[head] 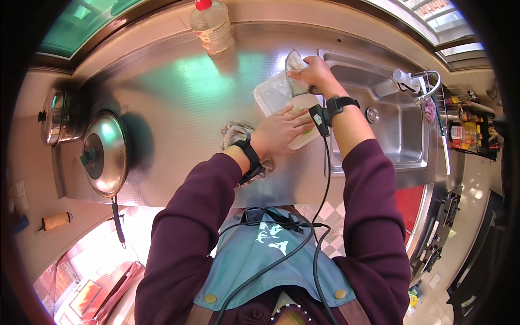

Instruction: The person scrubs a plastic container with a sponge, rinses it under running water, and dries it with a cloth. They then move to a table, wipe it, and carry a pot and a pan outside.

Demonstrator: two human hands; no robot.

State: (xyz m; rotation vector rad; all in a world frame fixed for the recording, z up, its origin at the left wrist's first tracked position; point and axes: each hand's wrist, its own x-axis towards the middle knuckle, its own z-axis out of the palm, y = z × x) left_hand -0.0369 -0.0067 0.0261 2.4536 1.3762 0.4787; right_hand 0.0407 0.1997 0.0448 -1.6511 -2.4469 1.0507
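A translucent white plastic container (270,95) with rounded corners lies on the steel counter, close to the sink's left edge. My left hand (280,130) holds it, fingers spread across its near part; the thumb is hidden. Something small and green (307,131) shows by those fingertips, too covered to name. In my right hand (315,75) is a pale cleaning cloth (296,65) with a grey border, pinched over the container's far right corner. Under my left wrist sits a crumpled grey-brown rag (235,132).
To the right is a steel sink (365,142) with a faucet (428,95). A lidded pan (107,162) and a steel pot (55,118) stand at left. A red-capped bottle (213,32) stands at the back. A black cable (327,178) hangs from my right wrist.
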